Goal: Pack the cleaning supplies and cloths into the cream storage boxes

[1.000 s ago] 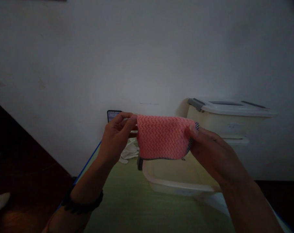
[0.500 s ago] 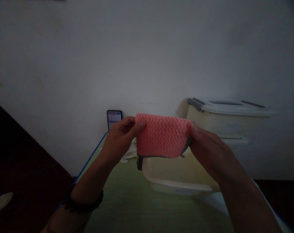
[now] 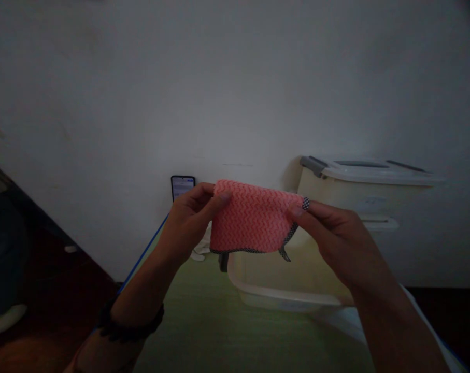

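A pink textured cleaning cloth (image 3: pixel 254 220) with a dark checked border hangs between my hands, its upper edge looking folded. My left hand (image 3: pixel 191 217) pinches its upper left corner, thumb in front. At the upper right corner, my right hand (image 3: pixel 331 233) grips it between thumb and fingers. A small checked loop dangles from the lower right of the cloth. Below and behind it stands an open cream plastic bin (image 3: pixel 285 295), partly covered by the cloth and my right hand.
A lidded cream storage box (image 3: pixel 343 199) stands at the back right by the wall. A phone (image 3: pixel 182 185) leans upright at the back left. White fabric (image 3: pixel 201 248) lies on the green table (image 3: pixel 203 316). Another person's leg (image 3: pixel 5 254) shows at far left.
The cloth has shifted slightly left. My right thumb has come round onto its front, and more of the checked edge and loop shows. A person's leg has appeared at the left.
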The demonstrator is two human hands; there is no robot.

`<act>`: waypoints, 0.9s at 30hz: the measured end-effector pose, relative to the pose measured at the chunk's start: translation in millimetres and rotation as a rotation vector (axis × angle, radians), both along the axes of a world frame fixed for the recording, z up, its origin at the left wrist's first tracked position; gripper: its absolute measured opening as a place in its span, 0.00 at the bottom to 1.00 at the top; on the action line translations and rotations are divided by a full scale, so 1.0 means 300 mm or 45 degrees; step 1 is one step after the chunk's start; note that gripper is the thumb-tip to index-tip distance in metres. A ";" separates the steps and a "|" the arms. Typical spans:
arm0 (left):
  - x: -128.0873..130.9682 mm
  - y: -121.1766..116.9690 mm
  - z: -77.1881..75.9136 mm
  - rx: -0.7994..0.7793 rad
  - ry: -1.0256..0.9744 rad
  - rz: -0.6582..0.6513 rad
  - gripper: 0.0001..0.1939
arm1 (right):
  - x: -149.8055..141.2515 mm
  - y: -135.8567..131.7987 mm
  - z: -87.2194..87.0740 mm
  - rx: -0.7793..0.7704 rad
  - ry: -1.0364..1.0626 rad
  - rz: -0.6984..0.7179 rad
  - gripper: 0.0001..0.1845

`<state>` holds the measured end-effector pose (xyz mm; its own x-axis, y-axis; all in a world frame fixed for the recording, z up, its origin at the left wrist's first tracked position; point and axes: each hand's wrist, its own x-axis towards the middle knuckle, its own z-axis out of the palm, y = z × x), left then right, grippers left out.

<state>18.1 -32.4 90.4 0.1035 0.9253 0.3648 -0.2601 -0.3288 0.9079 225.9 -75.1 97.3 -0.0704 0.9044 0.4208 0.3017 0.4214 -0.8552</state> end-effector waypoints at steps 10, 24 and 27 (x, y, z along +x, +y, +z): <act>-0.002 -0.005 0.005 0.098 0.078 0.124 0.06 | 0.013 -0.001 -0.005 0.012 -0.039 0.014 0.09; 0.001 0.003 0.003 0.108 -0.006 0.054 0.11 | -0.015 -0.007 0.000 0.090 -0.113 -0.129 0.11; -0.002 0.006 0.003 0.105 -0.046 0.044 0.15 | -0.013 -0.008 0.001 0.077 -0.055 -0.124 0.08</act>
